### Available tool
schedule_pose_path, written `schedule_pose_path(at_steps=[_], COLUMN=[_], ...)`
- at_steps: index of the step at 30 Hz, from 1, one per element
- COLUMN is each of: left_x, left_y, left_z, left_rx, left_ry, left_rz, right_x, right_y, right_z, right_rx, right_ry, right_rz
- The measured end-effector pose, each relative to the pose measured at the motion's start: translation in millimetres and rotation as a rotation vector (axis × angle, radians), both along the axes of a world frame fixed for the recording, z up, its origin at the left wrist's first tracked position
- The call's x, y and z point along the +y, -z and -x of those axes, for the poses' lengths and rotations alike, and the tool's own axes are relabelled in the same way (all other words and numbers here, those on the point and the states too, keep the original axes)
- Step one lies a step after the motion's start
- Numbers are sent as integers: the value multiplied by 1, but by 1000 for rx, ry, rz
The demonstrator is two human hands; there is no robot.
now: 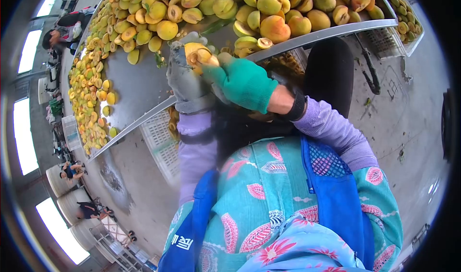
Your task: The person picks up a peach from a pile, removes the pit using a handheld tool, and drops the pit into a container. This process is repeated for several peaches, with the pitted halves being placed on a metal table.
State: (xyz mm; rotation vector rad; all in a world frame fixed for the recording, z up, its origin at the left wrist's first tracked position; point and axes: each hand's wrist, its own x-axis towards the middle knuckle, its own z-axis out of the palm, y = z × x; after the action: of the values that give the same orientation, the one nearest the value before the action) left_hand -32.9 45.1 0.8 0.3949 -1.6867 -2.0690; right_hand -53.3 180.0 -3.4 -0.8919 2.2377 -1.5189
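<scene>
My left hand (185, 80), in a grey glove, grips a yellow-orange peach (197, 53) just in front of a long metal table (139, 85). My right hand (240, 80), in a green glove, presses against the same fruit from the right, its fingers curled on it; whether it holds a tool is hidden. The peach looks cut open, showing its inner flesh. Both hands sit at the table's near edge, close to my chest.
Heaps of whole and halved peaches (269, 8) cover the table's far side and left end (89, 94). White plastic crates (161, 142) stand under the table. Other people (62, 32) work at the far left. A black seat back (329, 75) stands behind my right arm.
</scene>
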Motion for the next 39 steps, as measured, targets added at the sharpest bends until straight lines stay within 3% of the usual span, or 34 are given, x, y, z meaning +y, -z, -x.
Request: schedule_pose_path(at_steps=[3, 6, 12, 13, 15, 18, 21, 22, 23, 24, 25, 27, 28, 30, 32, 33, 34, 35, 38, 39], left_x=[8, 7, 5, 9, 5, -7, -25, -28, -23, -18, -14, -4, 5, 20, -47, -78, -110, -130, -165, -170], left_y=[-4, -2, 1, 0, -6, -24, -31, -33, -33, -30, -24, -31, -35, -41, -1, 0, 0, -12, -25, -20], left_z=[2, 0, 8, 11, 14, 21, 28, 31, 30, 28, 26, 15, 8, -5, -52, -73, -94, -100, -81, -56], left_rx=[63, 97, -46, -45, -82, -202, -237, -225, -191, -169, -145, -135, -176, -249, -123, -181, -252, -428, -885, -792], left_ry=[-47, -86, -3, -18, 75, 273, 555, 661, 621, 568, 518, 552, 404, 91, 109, 21, -68, -258, -267, -216], left_rz=[-70, 1, 137, 148, 307, 472, 588, 626, 688, 562, 438, 139, -50, -410, -364, -225, -90, 164, 1438, 1491], right_x=[-1, -8, -13, -11, -8, -9, 1, -1, -3, -2, 10, 10, 8, 4, 10, 22, 31, 31, 14, 12], right_y=[-16, -7, 13, 17, -4, -17, 1, 3, -5, -21, -41, -22, -11, -11, -22, -26, -15, 2, 42, 46], right_z=[0, -1, -8, -9, -12, -19, -10, -12, -14, -16, -15, -13, -12, -13, -19, -15, -10, -6, -20, -20], right_rx=[-232, -297, -460, -639, -1002, -1215, -1619, -1571, -1521, -1467, -1257, -1571, -1731, -1808, -1875, -1960, -1876, -1912, -2057, -2089], right_ry=[41, 5, 39, 29, 6, 26, -462, -380, -302, -228, -139, -432, -583, -832, -1009, -1150, -1198, -1033, -666, -563], right_rz=[-24, 51, 273, 293, 330, 550, 914, 846, 776, 707, 475, 784, 934, 1083, 1205, 1287, 1282, 1261, 1012, 897])
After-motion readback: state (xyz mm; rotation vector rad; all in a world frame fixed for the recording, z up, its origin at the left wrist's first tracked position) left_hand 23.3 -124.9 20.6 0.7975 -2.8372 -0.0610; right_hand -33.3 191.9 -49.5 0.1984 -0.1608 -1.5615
